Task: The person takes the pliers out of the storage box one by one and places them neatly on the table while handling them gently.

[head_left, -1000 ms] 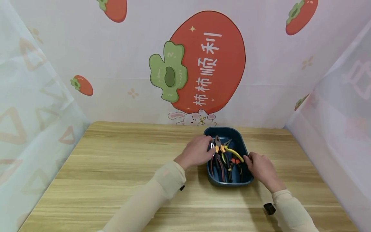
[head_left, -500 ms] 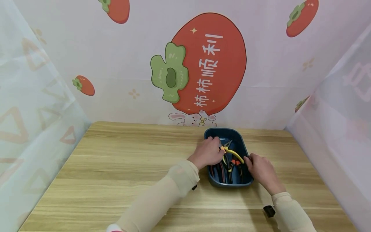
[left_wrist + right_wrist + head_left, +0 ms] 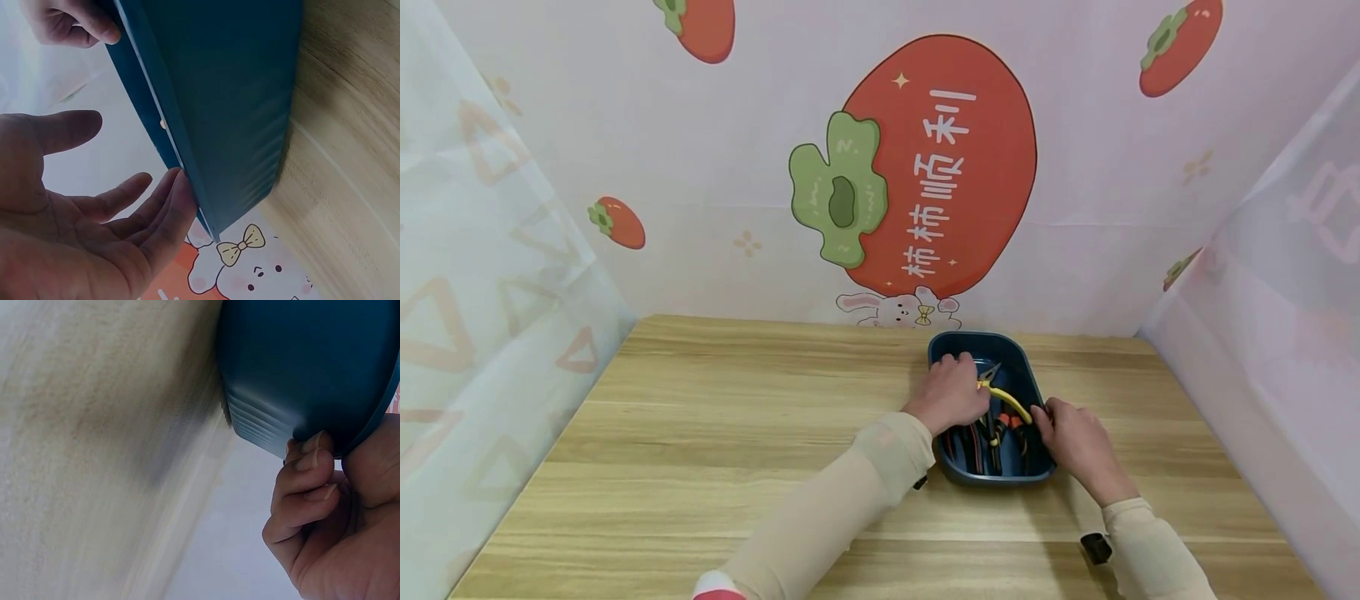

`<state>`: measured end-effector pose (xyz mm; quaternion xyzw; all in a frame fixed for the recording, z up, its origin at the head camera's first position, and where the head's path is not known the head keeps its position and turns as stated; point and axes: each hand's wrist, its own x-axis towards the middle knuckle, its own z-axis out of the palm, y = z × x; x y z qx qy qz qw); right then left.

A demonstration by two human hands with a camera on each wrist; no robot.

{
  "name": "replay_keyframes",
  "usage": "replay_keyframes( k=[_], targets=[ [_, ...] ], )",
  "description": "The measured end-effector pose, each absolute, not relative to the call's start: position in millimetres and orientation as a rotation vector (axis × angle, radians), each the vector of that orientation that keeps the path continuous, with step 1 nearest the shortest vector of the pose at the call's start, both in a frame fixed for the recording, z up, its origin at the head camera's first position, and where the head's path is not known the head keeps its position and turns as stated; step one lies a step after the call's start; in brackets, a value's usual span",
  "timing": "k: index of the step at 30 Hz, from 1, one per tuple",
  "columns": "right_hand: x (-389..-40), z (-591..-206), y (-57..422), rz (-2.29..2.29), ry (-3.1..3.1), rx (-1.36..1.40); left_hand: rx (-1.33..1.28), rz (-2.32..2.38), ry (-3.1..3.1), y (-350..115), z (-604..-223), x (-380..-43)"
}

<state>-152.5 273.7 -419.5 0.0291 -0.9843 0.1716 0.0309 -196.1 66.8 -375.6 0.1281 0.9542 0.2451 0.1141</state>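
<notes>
Wood-grain table (image 3: 700,433) under the bin; pale printed backdrop (image 3: 715,167) behind the bin, one large red fruit (image 3: 985,192) drawn on it. One blue bin (image 3: 231,94), smooth, rounded corners, wall partly ribbed. Inside the bin: one pair of yellow-handled pliers (image 3: 1011,402), plus black handles (image 3: 976,450) with red or orange accents, overlapping, total uncertain. Two bare hands: left hand (image 3: 951,392) over the bin's left rim, fingers loose, thumb apart; right hand (image 3: 1078,437) pinching the bin's right rim.
</notes>
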Motion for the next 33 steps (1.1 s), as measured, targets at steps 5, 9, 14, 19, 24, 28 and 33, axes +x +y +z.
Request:
replay_keyframes(
  k=[5, 9, 14, 19, 24, 28, 33],
  targets=[
    [-153, -419, 274, 0.522, -3.02, 0.106, 0.324, 0.727, 2.803, 71, -375, -199],
    [-152, -420, 274, 0.523, -3.019, 0.113, 0.277, 0.718, 2.819, 76, -376, -200],
    [-151, -420, 274, 0.527, -3.012, 0.118, 0.243, 0.669, 2.837, 83, -377, -200],
    [-152, -421, 274, 0.519, -3.008, 0.108, 0.203, 0.627, 2.824, 89, -378, -199],
    [-151, -421, 274, 0.53, -3.009, 0.1, 0.167, 0.624, 2.811, 93, -379, -198],
    [-151, -422, 274, 0.533, -3.003, 0.107, 0.155, 0.628, 2.813, 94, -380, -196],
    [-151, -422, 274, 0.532, -3.003, 0.106, 0.158, 0.596, 2.839, 96, -382, -195]
  ],
)
